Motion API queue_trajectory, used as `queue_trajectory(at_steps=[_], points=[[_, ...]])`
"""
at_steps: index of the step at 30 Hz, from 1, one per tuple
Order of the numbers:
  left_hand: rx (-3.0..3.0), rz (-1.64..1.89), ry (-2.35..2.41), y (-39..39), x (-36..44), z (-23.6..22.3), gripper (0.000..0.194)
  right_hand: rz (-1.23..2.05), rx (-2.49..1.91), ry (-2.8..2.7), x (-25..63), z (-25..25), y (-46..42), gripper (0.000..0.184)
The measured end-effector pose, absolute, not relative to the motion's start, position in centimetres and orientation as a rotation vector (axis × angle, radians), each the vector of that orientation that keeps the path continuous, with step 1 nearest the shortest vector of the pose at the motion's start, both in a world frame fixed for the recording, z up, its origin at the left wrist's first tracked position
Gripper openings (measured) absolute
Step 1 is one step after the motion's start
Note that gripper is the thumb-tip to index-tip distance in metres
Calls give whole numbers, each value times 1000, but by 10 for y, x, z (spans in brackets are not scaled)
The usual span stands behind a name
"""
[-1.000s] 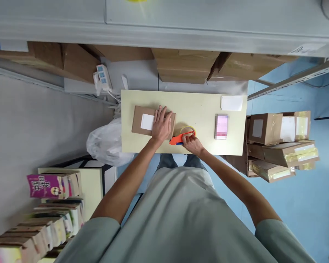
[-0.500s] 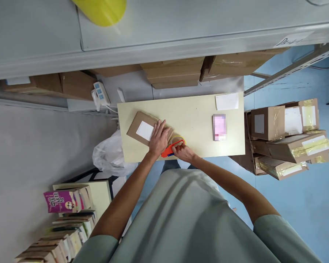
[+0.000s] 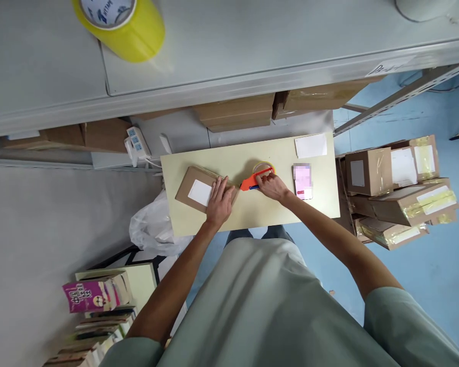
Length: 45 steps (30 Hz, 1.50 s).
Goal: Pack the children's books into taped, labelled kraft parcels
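A flat brown cardboard box [image 3: 185, 189] with a white label [image 3: 200, 192] lies at a slant on the left half of the pale table [image 3: 279, 148]. My left hand [image 3: 219, 201] rests on the box's right part, fingers stretched out over the cardboard beside the label. To the right of the box, my right hand [image 3: 271, 186] is wrapped round an orange tape dispenser [image 3: 249, 182] loaded with a yellowish tape roll. The dispenser's narrow front end points at the box's right edge. Whether tape still runs between them I cannot tell.
A phone [image 3: 302, 181] and white paper [image 3: 311, 146] lie at the table's right. Above projects a grey shelf [image 3: 252, 46] with a yellow tape roll [image 3: 143, 33]. Packed boxes [image 3: 371, 171] are stacked right; a plastic bag [image 3: 153, 224] and books [image 3: 95, 295] stand left.
My right hand has moved the tape dispenser away from the box's lower right corner, up and to the right. My left hand stays on the box. The view has shifted slightly.
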<state>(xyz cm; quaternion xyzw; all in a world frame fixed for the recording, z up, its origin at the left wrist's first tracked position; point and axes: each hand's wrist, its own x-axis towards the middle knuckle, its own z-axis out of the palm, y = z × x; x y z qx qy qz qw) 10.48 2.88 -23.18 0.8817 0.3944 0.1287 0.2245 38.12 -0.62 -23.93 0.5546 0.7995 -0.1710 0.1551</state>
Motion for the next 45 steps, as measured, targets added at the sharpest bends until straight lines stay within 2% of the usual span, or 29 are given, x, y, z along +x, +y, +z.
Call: queue_trajectory(at_steps=[5, 10, 16, 24, 30, 35, 42, 45], points=[[2402, 328, 1070, 26, 103, -232, 44, -463, 1500, 2324, 379, -238, 4, 52], [2406, 310, 995, 43, 91, -222, 49, -440, 1454, 2382, 377, -234, -2, 46], [2178, 437, 1736, 102, 71, -218, 67, -507, 1410, 2478, 333, -236, -32, 38], [2366, 281, 1454, 68, 99, -222, 56, -688, 1412, 2540, 218, -239, -61, 28], [2408, 244, 1321, 54, 103, -223, 52, -773, 1529, 2493, 178, -237, -57, 34], [2398, 263, 1328, 54, 99, -225, 51, -788, 1604, 2429, 204, -240, -65, 29], [2400, 284, 1289, 54, 98, -227, 52, -632, 1756, 2245, 320, -250, -42, 32], [2375, 261, 1295, 55, 100, -228, 52, -571, 1759, 2262, 341, -250, -22, 34]])
